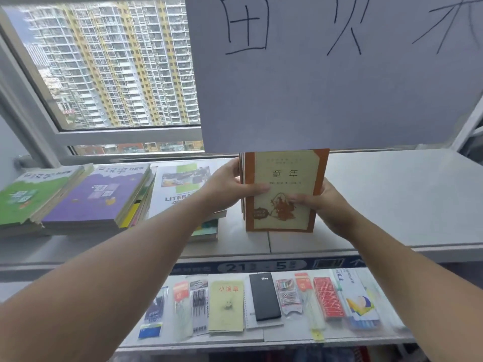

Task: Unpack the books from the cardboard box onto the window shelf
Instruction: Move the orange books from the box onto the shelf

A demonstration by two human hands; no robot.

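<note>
A small stack of cream books with orange-brown borders (286, 165) stands on its lower edge on the white window shelf (392, 194). My left hand (230, 186) grips its left side, thumb across the front cover. My right hand (322, 202) holds its right side, fingers on the cover. Left of them lie three piles of books: a green-covered pile (34, 194), a purple-covered pile (104, 194) and a white-covered pile (180, 186). The cardboard box is out of view.
A large white paper sheet with black handwritten characters (326, 82) hangs over the window above the shelf. A lower shelf (261, 335) in front holds pen packs, a yellow booklet, a black diary and other stationery. The window frame (125, 134) runs behind the piles.
</note>
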